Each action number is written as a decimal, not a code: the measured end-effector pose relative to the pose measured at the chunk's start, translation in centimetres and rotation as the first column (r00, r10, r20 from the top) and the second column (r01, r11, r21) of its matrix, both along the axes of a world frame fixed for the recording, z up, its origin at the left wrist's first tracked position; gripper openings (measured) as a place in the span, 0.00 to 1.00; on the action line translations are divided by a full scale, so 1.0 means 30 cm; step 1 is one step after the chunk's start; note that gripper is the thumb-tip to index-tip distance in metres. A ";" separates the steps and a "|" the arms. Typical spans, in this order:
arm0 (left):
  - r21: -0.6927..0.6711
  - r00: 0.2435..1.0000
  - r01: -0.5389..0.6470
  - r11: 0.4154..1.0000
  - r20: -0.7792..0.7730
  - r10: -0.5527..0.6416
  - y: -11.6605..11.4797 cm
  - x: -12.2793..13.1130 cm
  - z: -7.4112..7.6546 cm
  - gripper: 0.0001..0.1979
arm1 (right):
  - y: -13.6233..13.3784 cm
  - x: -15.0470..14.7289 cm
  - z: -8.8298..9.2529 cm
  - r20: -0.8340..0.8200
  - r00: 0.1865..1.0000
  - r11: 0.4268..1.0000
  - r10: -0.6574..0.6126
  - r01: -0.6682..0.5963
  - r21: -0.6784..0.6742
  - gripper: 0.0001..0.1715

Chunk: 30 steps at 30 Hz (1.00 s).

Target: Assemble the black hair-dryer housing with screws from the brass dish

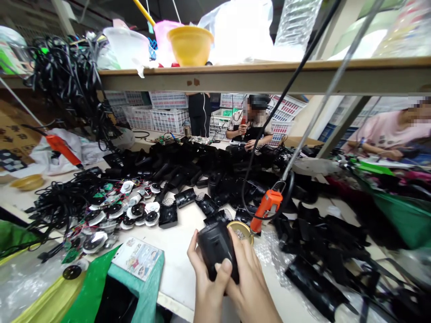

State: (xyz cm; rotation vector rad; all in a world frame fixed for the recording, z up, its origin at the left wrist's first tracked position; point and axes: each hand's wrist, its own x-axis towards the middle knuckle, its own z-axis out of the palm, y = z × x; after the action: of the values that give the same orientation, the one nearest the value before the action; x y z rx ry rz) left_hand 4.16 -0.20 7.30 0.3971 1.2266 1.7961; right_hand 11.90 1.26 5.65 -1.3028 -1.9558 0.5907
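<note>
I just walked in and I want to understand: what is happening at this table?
A person holds a black plastic casing in both hands, the left hand and the right hand wrapped around it, above the near edge of the table. Just behind it are a small round dish and an orange screwdriver hanging on a cable. More black casings are piled across the table, round parts with wires lie to the left, and other people work on the far side.

black plastic housing [215, 246] | matte; rounded — upright | clasped between left hand [205, 287] and right hand [251, 280]
</note>
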 end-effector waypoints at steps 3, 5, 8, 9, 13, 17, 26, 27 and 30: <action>-0.169 0.972 0.066 0.983 0.234 -0.025 0.017 -0.012 -0.052 0.42 | 0.029 0.001 -0.040 0.117 0.993 0.999 0.034 -0.029 -0.041 0.40; -0.245 0.943 0.094 0.965 0.333 -0.007 0.025 -0.022 -0.074 0.34 | 0.044 0.014 -0.052 0.144 0.981 0.982 0.127 -0.104 -0.155 0.44; -0.269 0.930 0.074 0.960 0.367 0.031 0.028 -0.052 -0.090 0.25 | 0.049 0.048 -0.065 0.057 0.960 0.922 0.275 -0.247 -0.299 0.51; -0.272 0.928 0.069 0.960 0.371 0.039 0.028 -0.068 -0.093 0.23 | 0.045 0.058 -0.074 0.008 0.962 0.918 0.271 -0.256 -0.303 0.49; -0.275 0.930 0.053 0.960 0.365 0.053 0.028 -0.137 -0.105 0.20 | 0.002 0.057 -0.145 -0.230 0.969 0.953 0.094 -0.154 -0.259 0.31; -0.253 0.911 0.058 0.966 0.409 0.053 0.035 -0.165 -0.105 0.10 | -0.051 -0.003 -0.223 -0.375 0.926 0.974 -0.039 -0.049 -0.223 0.28; -0.276 0.914 0.052 0.960 0.401 0.066 0.037 -0.160 -0.060 0.09 | -0.077 -0.034 -0.237 -0.330 0.934 0.989 -0.136 0.147 0.011 0.16; -0.276 0.913 0.053 0.960 0.403 0.065 0.036 -0.161 -0.054 0.10 | -0.074 -0.022 -0.226 -0.327 0.937 0.990 -0.125 0.138 0.016 0.15; -0.276 0.910 0.069 0.959 0.410 0.053 0.036 -0.163 -0.034 0.12 | -0.060 0.019 -0.188 -0.303 0.950 0.996 -0.075 0.058 -0.062 0.14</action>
State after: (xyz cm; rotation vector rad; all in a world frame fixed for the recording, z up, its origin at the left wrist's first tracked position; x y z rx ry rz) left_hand -0.74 0.88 6.27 -0.1435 1.1483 1.5587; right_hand 12.46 -0.55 0.01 -1.2224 -1.6471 0.7659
